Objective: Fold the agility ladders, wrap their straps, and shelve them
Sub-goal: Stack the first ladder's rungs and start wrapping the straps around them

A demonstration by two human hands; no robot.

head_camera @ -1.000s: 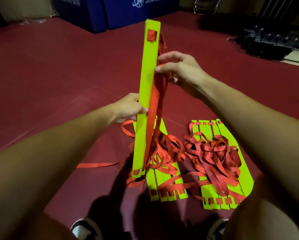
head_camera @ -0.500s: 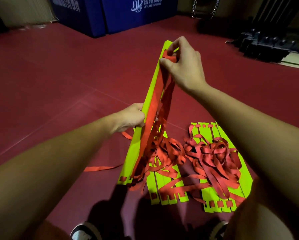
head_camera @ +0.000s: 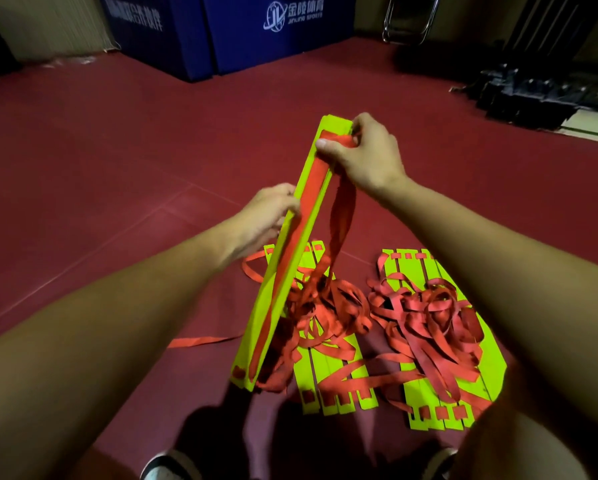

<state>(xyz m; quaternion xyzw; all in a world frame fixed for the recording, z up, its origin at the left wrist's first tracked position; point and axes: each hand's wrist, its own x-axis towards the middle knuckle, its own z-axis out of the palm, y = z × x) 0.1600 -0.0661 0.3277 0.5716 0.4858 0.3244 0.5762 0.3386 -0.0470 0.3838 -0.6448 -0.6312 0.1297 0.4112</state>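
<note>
Right hand [head_camera: 366, 157] pinched the red woven strap [head_camera: 306, 199] against the top end of the lime-yellow flat plastic rung bundle [head_camera: 278, 271], thumb laid across it. A second earlier it had gripped lower, and the bundle had stood upright rather than leaning. Left hand [head_camera: 266, 216] gripped the bundle's middle as before. Two rows of loose rungs [head_camera: 425, 389], tangled with strap, lay on the dark red floor [head_camera: 117, 168].
</note>
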